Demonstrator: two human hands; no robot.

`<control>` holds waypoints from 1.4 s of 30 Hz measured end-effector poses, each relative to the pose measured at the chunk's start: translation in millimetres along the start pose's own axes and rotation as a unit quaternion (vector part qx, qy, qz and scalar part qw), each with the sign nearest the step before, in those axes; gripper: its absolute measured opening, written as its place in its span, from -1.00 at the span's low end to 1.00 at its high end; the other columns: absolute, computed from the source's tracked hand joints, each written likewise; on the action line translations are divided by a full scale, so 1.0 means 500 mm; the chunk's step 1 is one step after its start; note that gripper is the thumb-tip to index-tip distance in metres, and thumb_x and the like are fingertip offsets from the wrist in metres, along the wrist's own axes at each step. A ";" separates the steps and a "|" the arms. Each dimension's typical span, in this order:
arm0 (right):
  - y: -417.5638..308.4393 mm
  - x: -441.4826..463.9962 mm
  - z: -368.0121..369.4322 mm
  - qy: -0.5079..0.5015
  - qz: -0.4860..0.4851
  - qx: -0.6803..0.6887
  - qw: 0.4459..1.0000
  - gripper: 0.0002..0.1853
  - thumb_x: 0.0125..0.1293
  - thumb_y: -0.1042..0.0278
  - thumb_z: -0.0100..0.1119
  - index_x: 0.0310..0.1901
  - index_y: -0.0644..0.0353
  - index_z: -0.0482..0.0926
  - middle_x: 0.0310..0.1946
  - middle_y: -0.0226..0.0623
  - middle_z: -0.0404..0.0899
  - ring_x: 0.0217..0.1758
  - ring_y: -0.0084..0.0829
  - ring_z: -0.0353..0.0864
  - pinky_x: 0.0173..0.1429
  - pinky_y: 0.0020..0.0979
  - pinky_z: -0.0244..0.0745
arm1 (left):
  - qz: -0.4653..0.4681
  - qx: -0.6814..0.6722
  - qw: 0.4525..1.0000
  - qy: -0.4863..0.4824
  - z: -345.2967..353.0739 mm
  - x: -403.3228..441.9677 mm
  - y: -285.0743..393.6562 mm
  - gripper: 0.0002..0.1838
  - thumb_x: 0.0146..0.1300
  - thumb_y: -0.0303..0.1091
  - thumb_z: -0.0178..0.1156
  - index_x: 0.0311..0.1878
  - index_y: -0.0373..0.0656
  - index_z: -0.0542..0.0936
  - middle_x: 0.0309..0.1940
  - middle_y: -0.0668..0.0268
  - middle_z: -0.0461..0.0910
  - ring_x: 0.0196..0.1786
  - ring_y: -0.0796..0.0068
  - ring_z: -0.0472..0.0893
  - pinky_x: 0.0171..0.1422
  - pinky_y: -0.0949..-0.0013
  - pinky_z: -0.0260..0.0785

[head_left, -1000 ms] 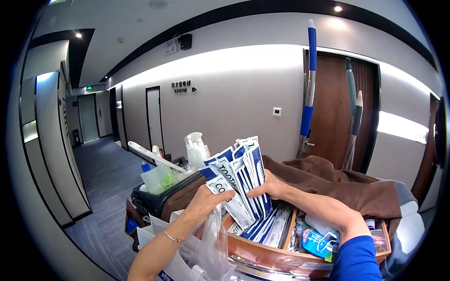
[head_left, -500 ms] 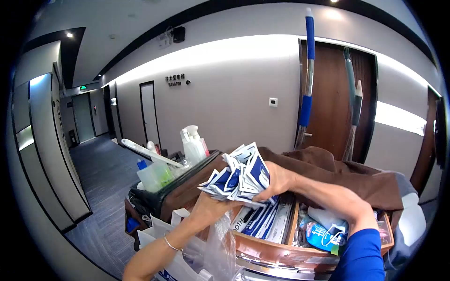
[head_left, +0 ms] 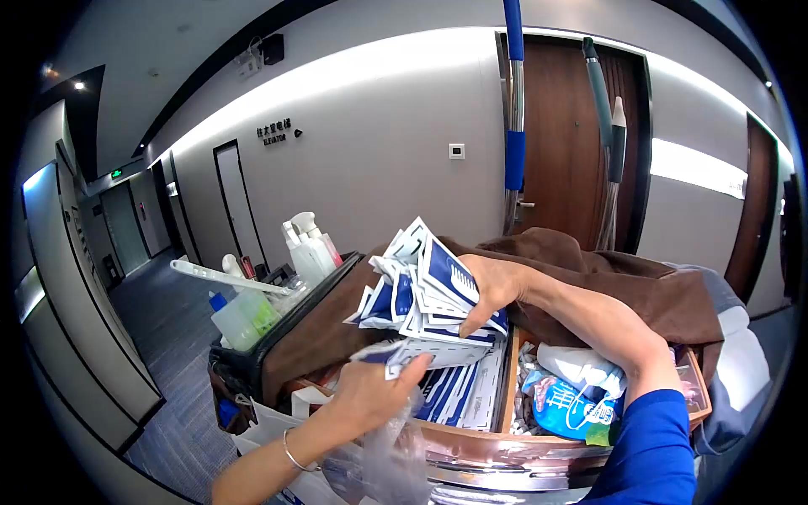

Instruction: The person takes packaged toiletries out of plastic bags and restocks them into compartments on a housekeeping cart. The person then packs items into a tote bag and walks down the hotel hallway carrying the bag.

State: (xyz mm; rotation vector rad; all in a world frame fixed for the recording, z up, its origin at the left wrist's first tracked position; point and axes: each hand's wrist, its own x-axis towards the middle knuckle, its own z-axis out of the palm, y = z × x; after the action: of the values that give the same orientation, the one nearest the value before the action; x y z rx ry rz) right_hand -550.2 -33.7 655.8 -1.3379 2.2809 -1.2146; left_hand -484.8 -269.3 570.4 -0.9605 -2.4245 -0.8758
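Observation:
My right hand [head_left: 492, 290] is closed around a thick, uneven bundle of blue-and-white packets [head_left: 450, 273], one printed with a comb shape. Just below it, my left hand [head_left: 374, 391] pinches a few similar white packets [head_left: 408, 358] between thumb and fingers. Both hands are over an open wooden drawer [head_left: 471, 442], where more blue-and-white packets [head_left: 454, 396] stand in a row in the left compartment. A crumpled clear plastic bag [head_left: 396, 463] hangs below my left hand, and I cannot tell whether the hand touches it.
The drawer's right compartment holds a blue printed pouch [head_left: 560, 406] and small white items. Left on the cart, a black caddy [head_left: 290, 341] carries spray bottles [head_left: 311, 252] and a white-handled brush [head_left: 223, 275]. Brown cloth [head_left: 623, 290] drapes behind. Long poles [head_left: 515, 160] rise before a wooden door [head_left: 555, 126].
My left hand has come away from the bundle, down and to the left, with a few packets in its fingers. The bundle stays in my right hand. The camera view has shifted.

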 end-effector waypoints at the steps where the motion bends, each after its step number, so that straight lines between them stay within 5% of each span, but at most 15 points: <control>1: 0.009 0.000 -0.004 0.004 -0.012 0.013 1.000 -0.31 -0.32 0.48 0.51 0.00 0.33 0.50 -0.09 -0.15 0.61 -0.03 -0.37 0.57 0.13 -0.40 0.45 | -0.001 -0.001 1.000 -0.002 -0.004 -0.001 -0.004 -0.74 0.26 -0.21 0.16 -0.15 -0.20 0.64 -0.35 0.11 0.66 -0.39 0.08 0.63 -0.33 0.21 0.47; 3: 0.023 -0.001 -0.004 0.035 -0.037 0.059 0.997 -0.31 -0.34 0.45 0.55 -0.02 0.30 0.51 -0.13 -0.21 0.61 -0.07 -0.41 0.58 0.09 -0.41 0.46 | 0.001 -0.183 0.983 -0.004 -0.017 -0.002 -0.004 -0.74 0.27 -0.23 0.14 -0.14 -0.22 0.63 -0.41 0.10 0.65 -0.46 0.01 0.60 -0.36 0.17 0.45; 8: 0.042 -0.025 -0.021 0.065 -0.029 0.086 0.994 -0.32 -0.39 0.40 0.56 -0.07 0.25 0.53 -0.21 -0.28 0.61 -0.13 -0.44 0.58 0.03 -0.45 0.46 | 0.113 -0.039 0.993 0.019 -0.041 -0.052 -0.054 -0.64 0.00 -0.42 0.26 -0.05 -0.13 0.64 -0.40 0.08 0.64 -0.46 0.12 0.62 -0.37 0.30 0.47; 11: 0.060 -0.039 -0.025 0.092 -0.003 0.131 0.987 -0.31 -0.41 0.38 0.56 -0.08 0.25 0.53 -0.21 -0.28 0.60 -0.14 -0.43 0.57 0.02 -0.45 0.46 | 0.146 0.003 0.989 -0.010 -0.063 -0.062 -0.024 -0.55 0.02 -0.43 0.24 0.07 0.01 0.60 -0.52 0.20 0.61 -0.57 0.32 0.59 -0.48 0.39 0.41; 16: 0.057 -0.043 -0.028 0.111 -0.009 0.119 0.987 -0.30 -0.44 0.38 0.55 -0.09 0.26 0.54 -0.24 -0.24 0.61 -0.19 -0.38 0.60 -0.03 -0.44 0.50 | 0.176 0.121 0.977 -0.019 -0.075 -0.086 -0.032 -0.56 0.06 -0.34 0.22 0.08 0.16 0.61 -0.80 0.42 0.25 -0.75 0.57 0.35 -0.63 0.45 0.26; 39: 0.073 -0.041 -0.025 0.078 0.052 0.062 0.994 -0.31 -0.44 0.37 0.54 -0.09 0.29 0.54 -0.19 -0.11 0.64 -0.15 -0.30 0.63 0.03 -0.44 0.49 | 0.172 0.163 0.972 -0.010 -0.109 -0.104 -0.053 -0.64 0.04 -0.37 0.25 -0.03 0.15 0.66 -0.73 0.39 0.39 -0.69 0.52 0.46 -0.59 0.45 0.34; 42: 0.043 -0.040 -0.025 0.049 0.063 -0.045 0.996 -0.33 -0.38 0.42 0.49 -0.06 0.33 0.52 -0.14 -0.08 0.63 -0.10 -0.26 0.63 0.07 -0.44 0.48 | 0.176 0.171 0.969 -0.005 -0.114 -0.099 -0.064 -0.64 0.02 -0.38 0.26 -0.05 0.13 0.67 -0.73 0.38 0.39 -0.68 0.51 0.46 -0.59 0.45 0.33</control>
State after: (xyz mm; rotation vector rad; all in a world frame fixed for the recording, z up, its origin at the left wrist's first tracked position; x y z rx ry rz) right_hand -559.4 -5.6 643.4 -1.1668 2.4742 -1.1722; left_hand -466.7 -349.1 571.9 -1.2040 -2.2119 -0.3162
